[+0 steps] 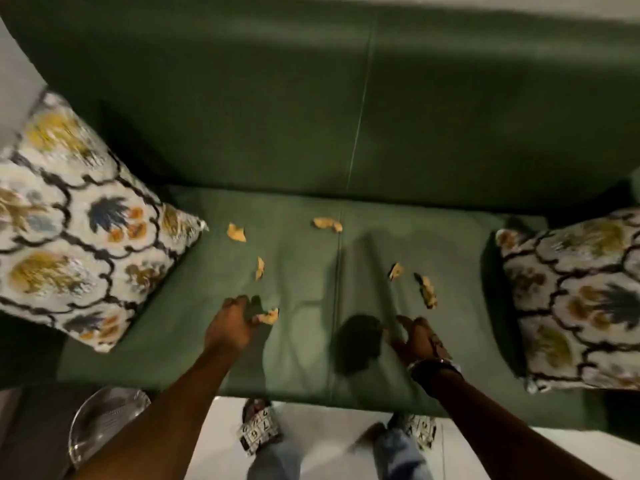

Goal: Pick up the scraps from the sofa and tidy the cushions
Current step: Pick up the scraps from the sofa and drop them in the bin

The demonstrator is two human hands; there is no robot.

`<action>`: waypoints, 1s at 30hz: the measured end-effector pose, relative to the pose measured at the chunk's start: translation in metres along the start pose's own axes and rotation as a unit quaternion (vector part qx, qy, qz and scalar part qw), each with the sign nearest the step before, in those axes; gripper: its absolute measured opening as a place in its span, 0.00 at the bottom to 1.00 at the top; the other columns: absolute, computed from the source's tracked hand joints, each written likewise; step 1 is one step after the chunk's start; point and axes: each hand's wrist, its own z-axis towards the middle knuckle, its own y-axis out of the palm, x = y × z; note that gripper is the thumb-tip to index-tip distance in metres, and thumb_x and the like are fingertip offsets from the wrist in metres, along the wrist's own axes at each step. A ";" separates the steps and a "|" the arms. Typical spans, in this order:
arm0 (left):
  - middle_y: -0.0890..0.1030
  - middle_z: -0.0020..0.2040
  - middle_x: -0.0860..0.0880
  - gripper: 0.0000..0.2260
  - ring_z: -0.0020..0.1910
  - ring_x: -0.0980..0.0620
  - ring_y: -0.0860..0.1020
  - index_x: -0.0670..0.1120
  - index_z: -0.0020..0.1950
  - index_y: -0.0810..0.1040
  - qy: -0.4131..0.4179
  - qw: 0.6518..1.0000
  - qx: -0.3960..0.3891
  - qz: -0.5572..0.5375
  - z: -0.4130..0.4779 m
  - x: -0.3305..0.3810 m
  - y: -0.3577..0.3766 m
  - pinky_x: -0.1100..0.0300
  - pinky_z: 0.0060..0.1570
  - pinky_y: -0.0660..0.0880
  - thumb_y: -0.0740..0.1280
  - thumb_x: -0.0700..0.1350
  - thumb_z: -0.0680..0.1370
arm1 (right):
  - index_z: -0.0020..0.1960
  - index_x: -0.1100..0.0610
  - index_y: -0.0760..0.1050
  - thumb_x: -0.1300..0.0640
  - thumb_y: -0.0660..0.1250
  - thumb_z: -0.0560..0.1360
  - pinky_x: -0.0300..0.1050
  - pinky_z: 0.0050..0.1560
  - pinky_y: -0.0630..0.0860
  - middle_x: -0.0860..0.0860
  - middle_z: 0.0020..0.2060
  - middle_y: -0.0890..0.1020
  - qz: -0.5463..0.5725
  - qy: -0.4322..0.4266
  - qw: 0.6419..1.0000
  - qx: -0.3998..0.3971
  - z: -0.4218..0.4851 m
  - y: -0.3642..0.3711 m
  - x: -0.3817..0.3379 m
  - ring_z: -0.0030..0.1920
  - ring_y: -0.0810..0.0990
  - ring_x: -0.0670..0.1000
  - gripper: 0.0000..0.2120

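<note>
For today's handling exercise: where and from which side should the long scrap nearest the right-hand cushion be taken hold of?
Pinch the long scrap across its narrow middle, coming from above with the right hand, which is open just below it. It lies flat and lengthwise on the seat, so only its thin edges offer a grip.

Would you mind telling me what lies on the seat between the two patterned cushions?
In the head view, six tan scraps, such as one near the left cushion and one nearer the right cushion, lie on the green seat, with both hands reaching in.
</note>
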 end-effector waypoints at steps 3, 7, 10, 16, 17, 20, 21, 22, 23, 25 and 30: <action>0.77 0.62 0.37 0.22 0.60 0.36 0.78 0.45 0.67 0.75 -0.010 0.998 -0.001 -0.056 0.030 -0.005 0.042 0.44 0.60 0.76 0.72 0.47 0.74 | 0.63 0.52 0.72 0.50 0.66 0.75 0.47 0.47 0.77 0.53 0.53 0.73 0.046 -0.014 0.999 0.005 0.042 0.044 0.004 0.49 0.77 0.56 0.18; 0.77 0.58 0.39 0.18 0.54 0.39 0.80 0.44 0.60 0.79 -0.001 0.994 0.032 -0.108 0.043 -0.009 0.084 0.45 0.58 0.77 0.74 0.43 0.72 | 0.64 0.54 0.71 0.57 0.63 0.77 0.45 0.49 0.73 0.55 0.57 0.71 0.017 -0.053 0.997 0.057 0.072 0.077 0.016 0.51 0.75 0.57 0.16; 0.80 0.51 0.38 0.09 0.49 0.37 0.80 0.41 0.51 0.80 0.026 0.991 0.081 -0.099 0.045 -0.017 0.098 0.47 0.53 0.77 0.72 0.38 0.72 | 0.60 0.57 0.74 0.61 0.62 0.78 0.44 0.49 0.73 0.56 0.57 0.74 0.033 -0.072 0.995 0.061 0.079 0.079 0.019 0.51 0.76 0.57 0.12; 0.82 0.44 0.47 0.13 0.43 0.48 0.80 0.42 0.55 0.80 0.023 0.963 0.163 -0.214 0.045 -0.001 0.089 0.59 0.51 0.77 0.74 0.36 0.72 | 0.69 0.52 0.63 0.64 0.65 0.76 0.38 0.39 0.72 0.50 0.45 0.77 0.227 0.015 0.954 0.196 0.087 0.038 0.032 0.41 0.77 0.48 0.24; 0.79 0.41 0.51 0.16 0.40 0.52 0.78 0.42 0.59 0.78 0.013 0.955 0.178 -0.235 0.052 0.002 0.082 0.66 0.49 0.76 0.74 0.36 0.72 | 0.67 0.52 0.63 0.63 0.66 0.75 0.38 0.35 0.71 0.50 0.43 0.76 0.222 0.031 0.950 0.217 0.096 0.029 0.034 0.38 0.75 0.46 0.23; 0.77 0.39 0.49 0.27 0.39 0.49 0.78 0.44 0.68 0.70 -0.042 0.946 0.165 -0.277 0.087 0.008 0.064 0.62 0.50 0.76 0.75 0.40 0.71 | 0.58 0.59 0.68 0.62 0.64 0.76 0.43 0.32 0.69 0.55 0.43 0.74 0.193 0.120 0.953 0.202 0.124 0.009 0.039 0.37 0.73 0.52 0.12; 0.78 0.41 0.45 0.28 0.41 0.44 0.79 0.44 0.68 0.69 -0.065 0.943 0.145 -0.293 0.099 0.011 0.061 0.53 0.50 0.78 0.75 0.40 0.71 | 0.55 0.61 0.71 0.61 0.63 0.77 0.45 0.33 0.69 0.57 0.42 0.75 0.165 0.135 0.960 0.179 0.131 0.007 0.039 0.38 0.73 0.55 0.08; 0.77 0.42 0.42 0.27 0.42 0.42 0.80 0.44 0.66 0.69 -0.087 0.940 0.124 -0.304 0.111 0.013 0.061 0.45 0.50 0.79 0.76 0.40 0.70 | 0.52 0.63 0.73 0.60 0.63 0.77 0.47 0.35 0.70 0.58 0.41 0.76 0.120 0.135 0.970 0.163 0.135 0.006 0.040 0.38 0.74 0.57 0.06; 0.78 0.44 0.39 0.24 0.43 0.38 0.81 0.43 0.63 0.70 -0.106 0.940 0.108 -0.307 0.121 0.014 0.062 0.40 0.51 0.80 0.76 0.40 0.70 | 0.48 0.64 0.75 0.60 0.63 0.77 0.48 0.35 0.70 0.59 0.39 0.76 0.088 0.130 0.975 0.158 0.138 0.006 0.040 0.37 0.74 0.58 0.07; 0.80 0.50 0.33 0.17 0.48 0.31 0.82 0.44 0.54 0.72 -0.141 0.939 0.101 -0.297 0.135 0.013 0.067 0.35 0.51 0.79 0.75 0.40 0.70 | 0.45 0.64 0.76 0.59 0.62 0.78 0.49 0.35 0.72 0.59 0.37 0.76 0.069 0.138 0.975 0.160 0.139 0.008 0.038 0.36 0.74 0.58 0.10; 0.83 0.49 0.33 0.08 0.46 0.33 0.83 0.48 0.41 0.74 -0.168 0.931 0.133 -0.297 0.134 0.011 0.074 0.37 0.47 0.81 0.73 0.43 0.72 | 0.43 0.66 0.77 0.58 0.61 0.79 0.52 0.36 0.76 0.59 0.34 0.77 0.043 0.136 0.977 0.161 0.131 0.011 0.042 0.34 0.76 0.59 0.13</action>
